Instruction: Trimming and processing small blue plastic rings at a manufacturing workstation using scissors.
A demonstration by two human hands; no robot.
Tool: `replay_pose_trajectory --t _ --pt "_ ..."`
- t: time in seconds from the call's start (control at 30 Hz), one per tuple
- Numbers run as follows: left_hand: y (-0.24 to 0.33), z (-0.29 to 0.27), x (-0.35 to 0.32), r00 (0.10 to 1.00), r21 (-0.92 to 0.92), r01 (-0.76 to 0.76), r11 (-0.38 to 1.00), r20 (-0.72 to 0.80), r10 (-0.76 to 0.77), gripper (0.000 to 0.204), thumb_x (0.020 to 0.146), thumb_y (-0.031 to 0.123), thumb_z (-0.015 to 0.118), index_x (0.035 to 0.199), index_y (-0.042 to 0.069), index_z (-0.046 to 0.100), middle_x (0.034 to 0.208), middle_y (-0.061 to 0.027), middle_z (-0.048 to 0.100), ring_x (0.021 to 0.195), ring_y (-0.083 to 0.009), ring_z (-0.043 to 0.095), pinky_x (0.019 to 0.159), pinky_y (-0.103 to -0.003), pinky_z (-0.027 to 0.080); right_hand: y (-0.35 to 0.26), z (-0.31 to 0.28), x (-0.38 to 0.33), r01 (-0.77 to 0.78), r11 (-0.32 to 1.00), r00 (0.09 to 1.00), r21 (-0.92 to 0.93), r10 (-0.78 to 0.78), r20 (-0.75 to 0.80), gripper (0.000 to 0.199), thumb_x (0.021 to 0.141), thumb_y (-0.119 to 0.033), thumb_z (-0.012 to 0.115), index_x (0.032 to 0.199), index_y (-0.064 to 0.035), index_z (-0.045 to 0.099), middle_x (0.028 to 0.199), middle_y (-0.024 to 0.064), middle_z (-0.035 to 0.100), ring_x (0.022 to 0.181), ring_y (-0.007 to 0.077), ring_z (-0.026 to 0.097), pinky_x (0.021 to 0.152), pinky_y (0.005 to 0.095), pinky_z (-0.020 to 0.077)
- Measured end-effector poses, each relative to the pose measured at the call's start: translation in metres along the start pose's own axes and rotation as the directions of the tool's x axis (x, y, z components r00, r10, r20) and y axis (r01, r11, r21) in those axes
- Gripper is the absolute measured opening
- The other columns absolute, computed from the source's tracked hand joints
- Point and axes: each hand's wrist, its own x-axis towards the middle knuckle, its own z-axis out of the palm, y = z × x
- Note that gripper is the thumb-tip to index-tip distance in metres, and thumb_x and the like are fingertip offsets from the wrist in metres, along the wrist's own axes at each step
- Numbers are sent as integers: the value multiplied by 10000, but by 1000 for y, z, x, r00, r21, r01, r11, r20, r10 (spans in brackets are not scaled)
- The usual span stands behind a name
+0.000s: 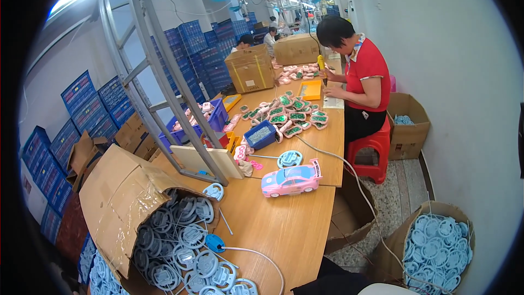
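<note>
Neither of my hands shows. At the lower edge there is only dark cloth [333,278] and a pale patch I cannot make out. On the wooden table [267,224] before me stands a pink and blue toy car [290,180], with a blue toy steering wheel [289,158] with a thin rod just behind it. A tipped cardboard box [128,196] on the left spills many blue toy steering wheels [206,264] onto the table. Among them lies a bright blue oval piece [215,243] with a white cable running off it.
Farther along, pink shells with green boards [295,116] are heaped beside a blue bin of screws [260,135]. A person in red [367,76] on a red stool [371,147] holds a yellow screwdriver [321,64]. A metal frame [164,76] rises at left; a box of wheels [436,246] stands right.
</note>
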Motion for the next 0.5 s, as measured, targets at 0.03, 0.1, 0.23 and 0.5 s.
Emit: replay_pose_trajectory --t 0.03,0.1,0.23,0.5 --pt "-3 -1 2 999 -27 -18 999 37 19 169 811 123 474 901 -9 528 824 -55 529 722 -126 499 609 -222 416 -3 0 -1 2 1000 1000 1 -2 -2 189 765 -191 569 802 -36 468 687 45 517 632 116 490 514 239 410" --pt "-4 -1 1 996 -54 -36 998 76 40 195 815 129 469 937 -13 526 841 -58 535 735 -124 502 620 -223 419 -8 -1 -3 -11 1000 1000 -16 11 1 205 758 -194 578 811 -32 465 687 41 509 629 117 483 516 245 408" --pt "-5 3 -3 991 -36 -9 999 130 13 247 824 152 462 986 -26 518 900 -69 540 783 -119 505 643 -223 420 -19 -5 -8 11 995 998 -102 -17 -58 204 758 -199 578 804 -34 469 683 39 504 619 114 478 506 240 401" --pt "-24 -12 14 987 -80 107 991 131 -96 220 827 114 460 1014 6 498 926 -67 542 825 -116 510 667 -230 433 37 -11 10 226 956 974 -187 -227 17 189 771 -237 551 741 -74 460 649 -4 474 545 60 435 447 199 361"
